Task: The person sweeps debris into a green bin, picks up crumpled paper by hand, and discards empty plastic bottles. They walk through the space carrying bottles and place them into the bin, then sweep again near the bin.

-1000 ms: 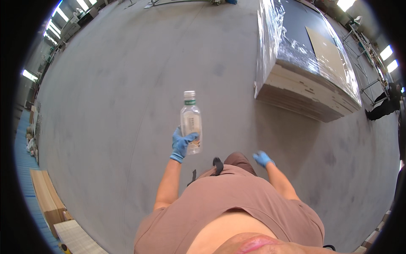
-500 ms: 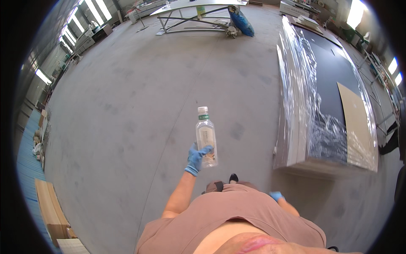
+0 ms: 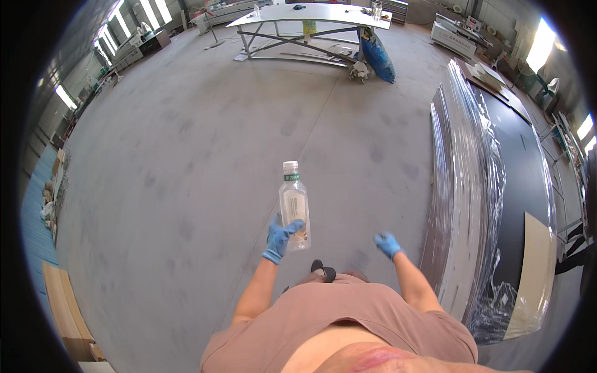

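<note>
A clear plastic bottle [image 3: 297, 205] with a white cap, a green neck band and a pale label stands upright in my blue-gloved left hand [image 3: 283, 238]. The fingers wrap around its lower part and cover some of the label. No liquid can be made out inside the bottle. My right hand [image 3: 388, 244], also in a blue glove, hangs in the air to the right of my body, nearest to the wrapped panel stack. Motion smears its fingers, and no object shows in it.
A long stack of dark panels [image 3: 507, 149] in plastic film runs along my right, with a beige sheet [image 3: 533, 267] on it. Ahead stands a white-topped table [image 3: 311, 15], a blue sack [image 3: 377, 57] by its leg. Boards [image 3: 65, 304] lie at the left. Someone's dark-clothed legs [image 3: 572, 258] show far right.
The table and panel stack appear lower and farther right as my view shifts. My right hand has swung forward and up from beside my body. The bottle stays in my left hand.
</note>
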